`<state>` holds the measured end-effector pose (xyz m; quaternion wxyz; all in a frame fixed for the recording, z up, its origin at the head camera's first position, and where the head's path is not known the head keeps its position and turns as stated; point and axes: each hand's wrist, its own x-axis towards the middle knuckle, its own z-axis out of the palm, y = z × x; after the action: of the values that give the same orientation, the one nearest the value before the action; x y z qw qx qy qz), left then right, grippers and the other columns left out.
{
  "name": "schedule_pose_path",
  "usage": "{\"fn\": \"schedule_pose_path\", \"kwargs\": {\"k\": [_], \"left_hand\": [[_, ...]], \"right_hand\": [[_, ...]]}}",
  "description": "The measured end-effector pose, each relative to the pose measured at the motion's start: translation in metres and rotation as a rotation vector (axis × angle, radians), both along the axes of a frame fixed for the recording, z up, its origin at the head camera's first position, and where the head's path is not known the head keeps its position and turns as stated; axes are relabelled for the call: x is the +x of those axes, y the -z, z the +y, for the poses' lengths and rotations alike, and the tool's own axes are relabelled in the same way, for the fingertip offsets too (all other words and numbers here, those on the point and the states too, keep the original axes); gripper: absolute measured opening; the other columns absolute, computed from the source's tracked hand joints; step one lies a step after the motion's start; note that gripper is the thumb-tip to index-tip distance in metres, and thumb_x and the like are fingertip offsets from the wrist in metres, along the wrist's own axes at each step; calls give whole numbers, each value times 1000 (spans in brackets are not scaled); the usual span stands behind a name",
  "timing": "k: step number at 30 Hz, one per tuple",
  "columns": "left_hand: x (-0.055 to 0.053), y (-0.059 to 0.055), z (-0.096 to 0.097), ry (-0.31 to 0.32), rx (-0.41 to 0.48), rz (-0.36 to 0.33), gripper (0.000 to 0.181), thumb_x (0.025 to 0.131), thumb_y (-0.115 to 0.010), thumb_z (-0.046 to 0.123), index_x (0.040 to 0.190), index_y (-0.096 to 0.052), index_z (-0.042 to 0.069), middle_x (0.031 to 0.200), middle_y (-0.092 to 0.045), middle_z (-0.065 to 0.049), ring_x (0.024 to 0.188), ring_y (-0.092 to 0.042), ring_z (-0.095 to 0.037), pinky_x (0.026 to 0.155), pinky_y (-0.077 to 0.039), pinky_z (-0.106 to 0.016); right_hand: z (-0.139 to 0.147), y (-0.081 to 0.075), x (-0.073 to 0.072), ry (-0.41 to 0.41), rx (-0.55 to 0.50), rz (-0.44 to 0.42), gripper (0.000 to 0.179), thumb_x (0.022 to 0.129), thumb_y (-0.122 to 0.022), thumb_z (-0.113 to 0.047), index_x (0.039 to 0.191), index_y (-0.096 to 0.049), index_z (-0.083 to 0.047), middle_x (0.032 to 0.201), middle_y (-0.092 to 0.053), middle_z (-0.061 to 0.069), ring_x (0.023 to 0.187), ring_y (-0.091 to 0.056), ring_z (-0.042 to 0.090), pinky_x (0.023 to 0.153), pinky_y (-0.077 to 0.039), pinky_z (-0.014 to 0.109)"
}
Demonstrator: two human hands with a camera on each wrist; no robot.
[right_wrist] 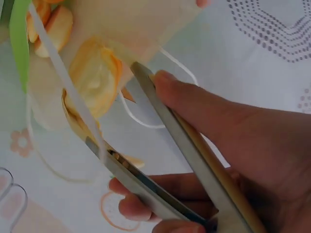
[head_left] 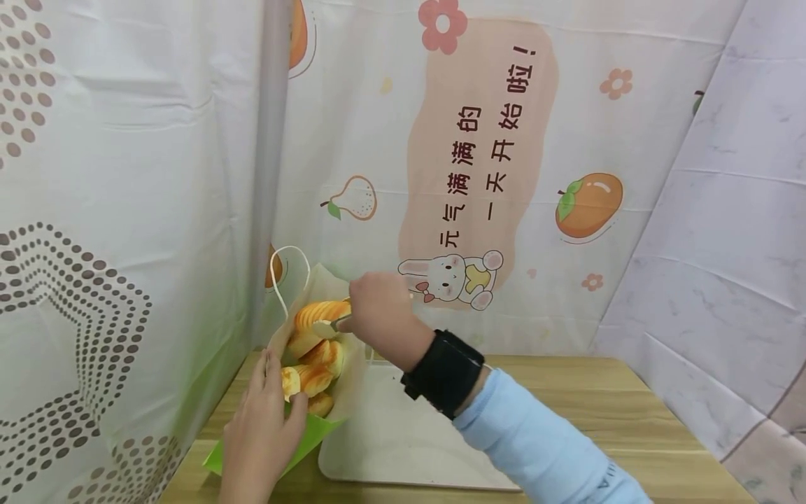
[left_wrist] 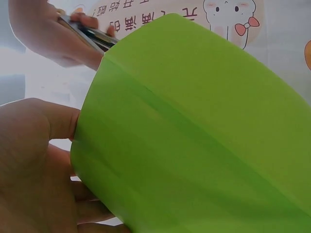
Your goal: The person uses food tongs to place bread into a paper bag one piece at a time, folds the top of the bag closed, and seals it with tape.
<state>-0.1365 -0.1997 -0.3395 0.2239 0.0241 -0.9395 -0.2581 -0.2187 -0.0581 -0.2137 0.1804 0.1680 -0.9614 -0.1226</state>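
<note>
A green paper bag (left_wrist: 194, 121) with a pale inside stands tilted at the left of the table, its mouth full of several bread rolls (head_left: 317, 371). My left hand (head_left: 261, 427) grips the bag's near rim between thumb and fingers. Over the mouth, my right hand (head_left: 384, 311) holds a pair of metal tongs (right_wrist: 181, 141) with gold-coloured ends. In the right wrist view, a bread roll (right_wrist: 92, 80) lies between the spread tong ends; how firmly they press it I cannot tell. The bag largely hides the tongs in the left wrist view.
A white tray (head_left: 409, 448) lies on the wooden table (head_left: 567, 385), right of the bag and under my right forearm. White cord handles (head_left: 277, 280) loop up from the bag. Printed curtains (head_left: 352, 133) hang behind and at both sides.
</note>
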Motion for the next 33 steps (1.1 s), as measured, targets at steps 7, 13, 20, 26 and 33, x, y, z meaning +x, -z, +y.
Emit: {"fn": "schedule_pose_path", "kwargs": {"k": [7,13,20,26,33], "left_hand": [[0,-1,0,6,-3,-10,72,90,-48,30,147,-17,-2,152,-23,-28,116,-46,-53,64,-48,-71],[-1,-1,1,7,-8,4,71,90,-48,29,147,-19,-2,152,-24,-27,118,-44,-52,68,-47,-73],[0,1,2,10,5,15,71,90,-48,29,147,-19,-1,152,-26,-26,119,-45,-51,70,-47,-72],[1,1,-4,-1,25,46,70,89,-49,26,147,-20,-1,150,-28,-30,107,-51,-55,59,-50,-64],[-1,-1,-9,-34,38,79,68,90,-48,26,147,-22,0,148,-32,-29,109,-50,-55,62,-49,-68]], "right_hand": [[-25,30,-18,62,35,47,58,74,-51,-72,53,-53,-18,51,-39,-5,66,-57,16,42,-42,27],[-39,45,-23,144,71,48,59,80,-44,-70,48,-44,-20,49,-30,-6,55,-53,9,33,-21,25],[-43,62,-23,139,83,-11,64,86,-39,-65,44,-32,-17,49,-23,-4,39,-28,10,31,-15,25],[-42,75,-25,151,83,-44,68,84,-33,-71,44,-31,-16,47,-23,-4,38,-32,10,32,-18,26],[-42,81,-23,134,87,-58,70,79,-33,-77,46,-36,-16,48,-28,-4,39,-32,11,33,-20,27]]}}
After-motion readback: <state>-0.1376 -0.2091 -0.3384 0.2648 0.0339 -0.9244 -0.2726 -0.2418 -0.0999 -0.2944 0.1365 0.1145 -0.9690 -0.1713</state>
